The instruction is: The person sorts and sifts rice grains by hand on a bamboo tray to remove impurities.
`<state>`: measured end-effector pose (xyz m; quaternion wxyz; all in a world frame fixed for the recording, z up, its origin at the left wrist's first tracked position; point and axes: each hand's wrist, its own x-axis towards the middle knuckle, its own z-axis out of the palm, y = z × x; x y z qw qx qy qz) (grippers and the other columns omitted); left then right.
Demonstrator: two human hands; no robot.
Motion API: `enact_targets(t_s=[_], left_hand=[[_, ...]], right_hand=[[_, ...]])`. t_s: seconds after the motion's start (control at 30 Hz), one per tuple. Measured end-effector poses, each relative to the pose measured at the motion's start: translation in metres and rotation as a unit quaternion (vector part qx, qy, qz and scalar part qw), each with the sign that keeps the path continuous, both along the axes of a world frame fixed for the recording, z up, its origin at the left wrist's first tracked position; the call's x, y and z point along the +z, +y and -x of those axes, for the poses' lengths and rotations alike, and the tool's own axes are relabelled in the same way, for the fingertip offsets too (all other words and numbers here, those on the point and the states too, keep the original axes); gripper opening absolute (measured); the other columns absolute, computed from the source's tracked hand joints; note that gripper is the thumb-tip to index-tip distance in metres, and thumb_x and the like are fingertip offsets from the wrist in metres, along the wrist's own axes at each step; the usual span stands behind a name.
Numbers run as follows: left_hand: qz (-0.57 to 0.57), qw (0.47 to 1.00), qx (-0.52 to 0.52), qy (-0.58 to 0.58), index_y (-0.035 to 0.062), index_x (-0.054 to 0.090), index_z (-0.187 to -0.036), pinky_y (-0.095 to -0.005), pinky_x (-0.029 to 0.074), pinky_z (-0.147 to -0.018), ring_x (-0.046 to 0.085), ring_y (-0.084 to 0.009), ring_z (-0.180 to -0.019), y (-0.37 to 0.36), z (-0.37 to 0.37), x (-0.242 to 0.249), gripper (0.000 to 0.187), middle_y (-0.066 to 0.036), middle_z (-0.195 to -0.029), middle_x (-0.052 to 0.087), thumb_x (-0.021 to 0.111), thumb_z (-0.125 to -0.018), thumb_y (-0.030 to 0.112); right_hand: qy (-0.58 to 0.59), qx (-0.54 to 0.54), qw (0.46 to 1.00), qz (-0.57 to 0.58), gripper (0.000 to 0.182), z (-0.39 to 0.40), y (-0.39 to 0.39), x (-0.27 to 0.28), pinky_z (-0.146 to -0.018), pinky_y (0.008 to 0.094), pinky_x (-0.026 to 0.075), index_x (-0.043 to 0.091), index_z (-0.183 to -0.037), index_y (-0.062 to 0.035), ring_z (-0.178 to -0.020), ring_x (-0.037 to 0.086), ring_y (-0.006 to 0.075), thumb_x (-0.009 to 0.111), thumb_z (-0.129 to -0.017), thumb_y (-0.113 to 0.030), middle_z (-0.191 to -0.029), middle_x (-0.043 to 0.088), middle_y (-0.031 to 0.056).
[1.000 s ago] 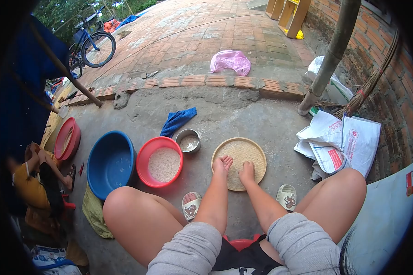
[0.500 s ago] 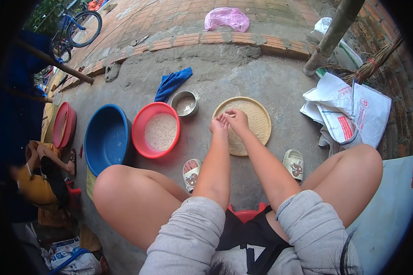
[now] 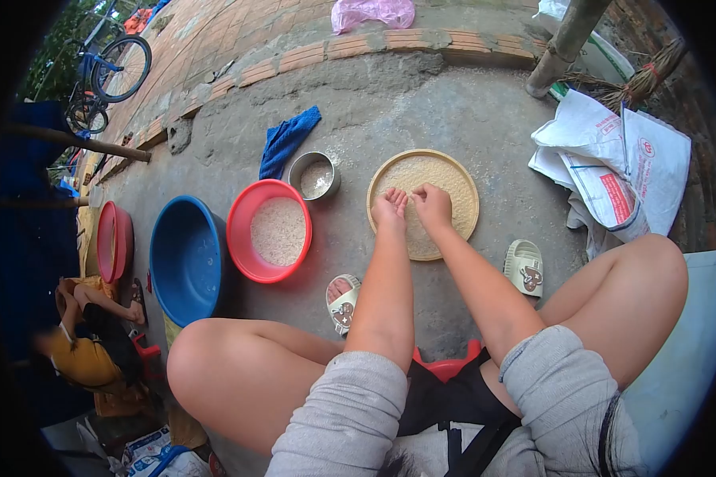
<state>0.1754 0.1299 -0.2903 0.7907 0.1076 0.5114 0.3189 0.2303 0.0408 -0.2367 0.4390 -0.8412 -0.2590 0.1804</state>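
Note:
A round tray [image 3: 475, 208] with a tan rim sits on the concrete in front of me, spread with pale grains [image 3: 426, 168] that look like rice. Over its left half, my left hand [image 3: 390, 208] is turned palm up, its fingers curled inward. My right hand [image 3: 433, 208] is beside it above the middle of the tray, thumb and fingertips pressed together. A small gap separates the two hands. Whatever lies in either hand is too small to make out. Left of the tray stand a metal pot [image 3: 317, 183] with some grains inside and a red basin [image 3: 235, 242] holding whitish grains.
A blue tub [image 3: 184, 262] stands left of the red basin, near a blue cloth [image 3: 288, 143]. White sacks [image 3: 612, 171] lie at right by a bamboo post [image 3: 565, 52]. Another person [image 3: 87, 354] sits at far left beside a red tub [image 3: 115, 241]. A pink bag [image 3: 374, 14] lies at the back.
My hands were together over the tray and have now moved slightly apart, the right one to the right. The view has tilted and shifted a little.

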Motion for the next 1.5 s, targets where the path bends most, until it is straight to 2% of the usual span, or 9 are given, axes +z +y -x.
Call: enact_targets(t_s=[0.13, 0.23, 0.3, 0.4, 0.53, 0.73, 0.83, 1.2, 1.5], left_hand=[[0.028, 0.992, -0.06, -0.106, -0.008, 0.048, -0.109, -0.0333, 0.048, -0.082, 0.057, -0.0254, -0.09, 0.006, -0.013, -0.003, 0.035, -0.018, -0.101, 0.055, 0.037, -0.086, 0.015], [0.044, 0.994, -0.014, -0.098, -0.0048, 0.051, -0.102, -0.0328, 0.05, -0.081, 0.056, -0.0251, -0.092, 0.012, -0.018, 0.015, 0.028, -0.017, -0.097, 0.057, 0.033, -0.087, 0.012], [0.024, 0.996, -0.027, -0.082, -0.0053, 0.05, -0.103, -0.034, 0.05, -0.082, 0.056, -0.0251, -0.092, 0.014, -0.013, 0.023, 0.029, -0.016, -0.095, 0.056, 0.034, -0.087, 0.012], [0.026, 0.999, 0.027, -0.032, -0.0069, 0.049, -0.106, -0.0345, 0.049, -0.082, 0.056, -0.0256, -0.089, 0.015, -0.001, 0.02, 0.032, -0.015, -0.091, 0.054, 0.035, -0.085, 0.013], [0.007, 1.0, 0.005, 0.027, -0.0074, 0.049, -0.105, -0.0342, 0.05, -0.077, 0.057, -0.0249, -0.083, 0.012, 0.01, 0.012, 0.031, -0.015, -0.091, 0.054, 0.035, -0.085, 0.012], [0.025, 0.997, -0.06, -0.047, -0.0055, 0.053, -0.1, -0.0328, 0.051, -0.07, 0.059, -0.0254, -0.082, 0.021, 0.009, -0.023, 0.029, -0.017, -0.092, 0.059, 0.036, -0.086, 0.014], [0.039, 0.991, -0.068, -0.113, -0.0021, 0.052, -0.102, -0.0346, 0.05, -0.073, 0.059, -0.026, -0.082, 0.025, 0.009, -0.019, 0.03, -0.017, -0.098, 0.058, 0.033, -0.089, 0.018], [0.021, 0.999, -0.009, 0.031, -0.0074, 0.049, -0.103, -0.0315, 0.051, -0.069, 0.058, -0.0238, -0.079, 0.014, 0.025, -0.003, 0.029, -0.016, -0.09, 0.055, 0.036, -0.087, 0.013], [-0.003, 0.992, -0.038, 0.117, -0.0104, 0.054, -0.096, -0.0301, 0.053, -0.062, 0.062, -0.0249, -0.07, 0.011, 0.021, 0.0, 0.032, -0.019, -0.085, 0.061, 0.036, -0.085, 0.013]], right_hand=[[0.078, 0.088, 0.993, -0.016, 0.011, -0.005, 0.027, 0.026, -0.068, 0.0329, 0.047, 0.063, -0.081, -0.0007, -0.073, 0.059, 0.0274, 0.061, -0.074, -0.009, -0.074, 0.062, 0.0117], [-0.077, -0.007, 0.995, -0.056, 0.018, -0.005, 0.018, 0.015, -0.072, 0.0326, 0.048, 0.061, -0.09, -0.0012, -0.079, 0.058, 0.028, 0.061, -0.074, -0.01, -0.084, 0.06, 0.0122], [-0.245, 0.076, 0.966, 0.033, 0.022, 0.0, -0.007, 0.005, -0.076, 0.0351, 0.047, 0.057, -0.095, -0.002, -0.084, 0.057, 0.0298, 0.061, -0.074, -0.009, -0.093, 0.056, 0.0138], [-0.286, 0.208, 0.926, 0.131, 0.021, 0.008, -0.032, -0.023, -0.079, 0.0376, 0.047, 0.054, -0.093, -0.0021, -0.083, 0.056, 0.0326, 0.06, -0.073, -0.007, -0.098, 0.053, 0.0179], [-0.161, 0.245, 0.929, 0.226, 0.021, 0.008, -0.005, -0.029, -0.076, 0.0383, 0.048, 0.054, -0.093, -0.0011, -0.085, 0.057, 0.0351, 0.056, -0.073, -0.002, -0.095, 0.053, 0.0212], [0.021, 0.154, 0.988, 0.01, 0.01, 0.02, 0.04, 0.002, -0.074, 0.0414, 0.046, 0.06, -0.079, -0.0038, -0.085, 0.057, 0.032, 0.053, -0.075, -0.01, -0.095, 0.055, 0.0164], [-0.045, 0.118, 0.992, -0.014, 0.012, 0.015, 0.046, 0.007, -0.076, 0.0366, 0.046, 0.061, -0.083, -0.0032, -0.082, 0.056, 0.0308, 0.056, -0.074, -0.008, -0.091, 0.057, 0.0148], [-0.196, 0.055, 0.967, 0.154, 0.041, -0.024, 0.055, -0.025, -0.089, 0.0386, 0.04, 0.05, -0.112, -0.0034, -0.106, 0.044, 0.0306, 0.063, -0.075, -0.018, -0.114, 0.048, 0.0145], [-0.286, 0.244, 0.909, 0.179, 0.038, -0.017, 0.07, -0.03, -0.089, 0.0396, 0.041, 0.051, -0.107, -0.0026, -0.109, 0.044, 0.0292, 0.063, -0.074, -0.016, -0.113, 0.048, 0.0123]])
